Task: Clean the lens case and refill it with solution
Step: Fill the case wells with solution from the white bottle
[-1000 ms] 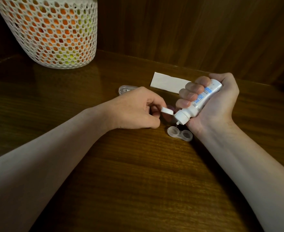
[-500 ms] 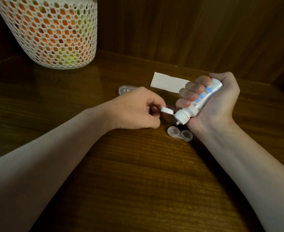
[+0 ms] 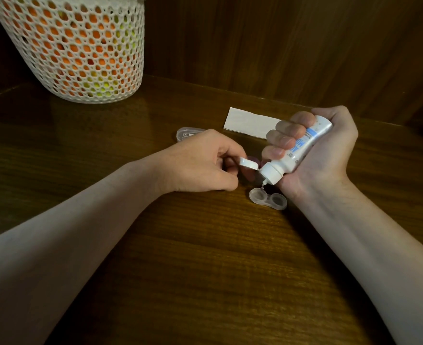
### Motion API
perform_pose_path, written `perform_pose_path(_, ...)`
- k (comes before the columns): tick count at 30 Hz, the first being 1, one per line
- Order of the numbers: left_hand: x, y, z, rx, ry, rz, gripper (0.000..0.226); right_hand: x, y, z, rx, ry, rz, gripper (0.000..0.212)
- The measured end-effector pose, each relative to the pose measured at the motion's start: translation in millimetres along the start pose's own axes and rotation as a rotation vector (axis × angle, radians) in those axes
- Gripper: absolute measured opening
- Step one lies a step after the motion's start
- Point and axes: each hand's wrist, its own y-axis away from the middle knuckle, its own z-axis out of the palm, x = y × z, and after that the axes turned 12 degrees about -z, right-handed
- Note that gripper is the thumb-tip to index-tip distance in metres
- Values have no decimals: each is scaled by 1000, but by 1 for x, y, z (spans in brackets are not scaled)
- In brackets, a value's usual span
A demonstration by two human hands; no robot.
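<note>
A clear two-well lens case (image 3: 267, 199) lies uncapped on the wooden table (image 3: 205, 257). My right hand (image 3: 325, 150) grips a small white solution bottle (image 3: 294, 151) with blue print, tilted nozzle-down right above the case's left well. Its hinged flip cap (image 3: 248, 163) stands open, and my left hand (image 3: 200, 163) pinches that cap between thumb and forefinger. Two pinkish round lids (image 3: 252, 161) lie mostly hidden behind the cap and bottle.
A white mesh basket (image 3: 76, 46) with orange and green contents stands at the back left. A folded white tissue (image 3: 250, 122) lies behind the bottle. A small clear plastic box (image 3: 188, 133) sits behind my left hand. A wood wall runs along the back.
The bottle's nozzle has come down slightly, closer to the case's left well. Both hands stay in nearly the same place.
</note>
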Motion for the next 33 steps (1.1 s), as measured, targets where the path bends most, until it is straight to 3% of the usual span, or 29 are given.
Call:
perform_pose_path(25, 1, 2, 0, -18, 26, -7, 32, 0, -2, -7, 39, -78, 43, 41)
perform_pose_path(33, 4, 6, 2, -24, 79, -19, 37, -40, -5, -5, 55, -207, -96, 38)
